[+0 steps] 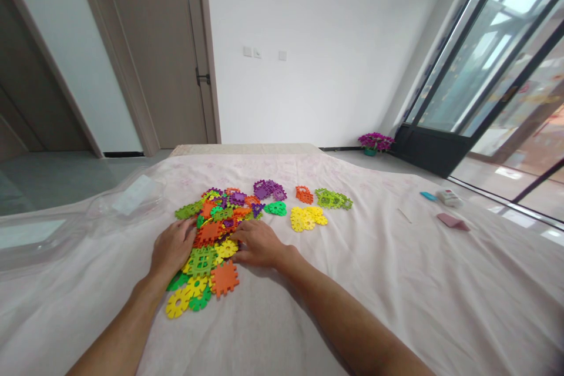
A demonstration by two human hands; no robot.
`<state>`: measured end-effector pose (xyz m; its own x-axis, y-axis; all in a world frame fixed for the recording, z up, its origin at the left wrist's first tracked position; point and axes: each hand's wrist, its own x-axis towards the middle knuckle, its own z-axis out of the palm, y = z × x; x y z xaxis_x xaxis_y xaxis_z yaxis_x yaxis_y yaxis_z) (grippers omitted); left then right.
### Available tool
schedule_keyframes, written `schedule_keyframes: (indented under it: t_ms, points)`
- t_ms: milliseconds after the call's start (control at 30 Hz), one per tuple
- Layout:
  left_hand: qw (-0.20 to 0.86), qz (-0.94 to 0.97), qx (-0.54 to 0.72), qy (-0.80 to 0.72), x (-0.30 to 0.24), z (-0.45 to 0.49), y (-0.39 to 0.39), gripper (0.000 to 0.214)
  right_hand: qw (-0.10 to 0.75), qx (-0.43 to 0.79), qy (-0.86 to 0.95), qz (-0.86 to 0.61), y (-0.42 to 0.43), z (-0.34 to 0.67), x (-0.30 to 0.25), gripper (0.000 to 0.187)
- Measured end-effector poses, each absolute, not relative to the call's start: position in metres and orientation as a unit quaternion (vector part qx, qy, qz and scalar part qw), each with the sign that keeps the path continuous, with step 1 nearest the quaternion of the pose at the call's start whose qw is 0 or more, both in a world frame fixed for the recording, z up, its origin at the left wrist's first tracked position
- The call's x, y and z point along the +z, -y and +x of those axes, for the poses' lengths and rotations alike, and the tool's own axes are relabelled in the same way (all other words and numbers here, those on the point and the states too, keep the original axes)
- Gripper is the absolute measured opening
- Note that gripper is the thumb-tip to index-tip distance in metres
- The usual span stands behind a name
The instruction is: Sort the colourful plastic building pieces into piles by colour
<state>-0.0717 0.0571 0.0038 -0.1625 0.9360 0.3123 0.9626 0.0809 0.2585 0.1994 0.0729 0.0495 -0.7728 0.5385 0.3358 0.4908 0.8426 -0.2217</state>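
A mixed heap of flat plastic snap-together pieces [215, 229] in orange, green, yellow and purple lies on the pale pink sheet [374, 282]. My left hand [173, 247] rests on the heap's left side with its fingers curled down onto the pieces. On the heap's right side my right hand [258, 244] has its fingertips bent onto a yellow piece. What either hand grips is hidden under the fingers. Sorted little groups lie beyond: purple [269, 190], orange [304, 194], light green [333, 199], yellow [307, 218] and a green piece [276, 208].
A clear plastic bag [127, 200] lies at the left. A small box [448, 197], a blue item [427, 195] and a pink card [453, 222] sit at the right. Behind are a door, a potted purple plant [375, 142] and glass sliding doors.
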Motion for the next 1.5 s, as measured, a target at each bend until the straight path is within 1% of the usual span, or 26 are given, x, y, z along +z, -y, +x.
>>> schedule_keyframes:
  t_ms: [167, 333, 467, 700, 833, 933, 1033, 1133, 1333, 1400, 1500]
  points:
    - [0.033, -0.651, -0.203, 0.731, 0.002, -0.073, -0.058, 0.05, 0.188, 0.04, 0.939, -0.285, -0.066, 0.195, 0.053, 0.031]
    - [0.031, -0.648, -0.205, 0.733, 0.002, -0.074, -0.059, 0.048, 0.182, 0.037, 0.94, -0.287, -0.061, 0.192, 0.055, 0.028]
    - [0.033, -0.647, -0.208, 0.733, 0.001, -0.075, -0.06, 0.048, 0.182, 0.041, 0.945, -0.269, -0.06, 0.191, 0.056, 0.022]
    - [0.026, -0.65, -0.213, 0.729, 0.0, -0.076, -0.06, 0.049, 0.203, 0.049, 0.95, -0.234, -0.067, 0.194, 0.053, 0.022]
    - [0.021, -0.649, -0.207, 0.732, 0.001, -0.075, -0.059, 0.05, 0.209, 0.057, 0.936, -0.279, -0.073, 0.194, 0.049, 0.025]
    - [0.023, -0.65, -0.207, 0.731, 0.001, -0.075, -0.059, 0.051, 0.235, 0.082, 0.905, -0.345, -0.08, 0.2, 0.051, 0.028]
    - [0.025, -0.651, -0.211, 0.729, 0.001, -0.074, -0.059, 0.05, 0.238, 0.096, 0.873, -0.414, -0.09, 0.213, 0.063, 0.034]
    - [0.029, -0.651, -0.21, 0.729, 0.001, -0.074, -0.059, 0.05, 0.201, 0.112, 0.846, -0.482, -0.101, 0.233, 0.081, 0.034]
    - [0.025, -0.651, -0.209, 0.73, 0.0, -0.075, -0.06, 0.051, 0.056, 0.165, 0.804, -0.569, -0.111, 0.284, 0.114, 0.03]
    - [0.025, -0.651, -0.213, 0.728, 0.0, -0.075, -0.06, 0.051, 0.018, 0.143, 0.79, -0.596, -0.111, 0.297, 0.122, 0.027]
    - [0.025, -0.651, -0.217, 0.727, 0.0, -0.074, -0.06, 0.05, 0.019, 0.076, 0.775, -0.627, -0.107, 0.303, 0.129, 0.024]
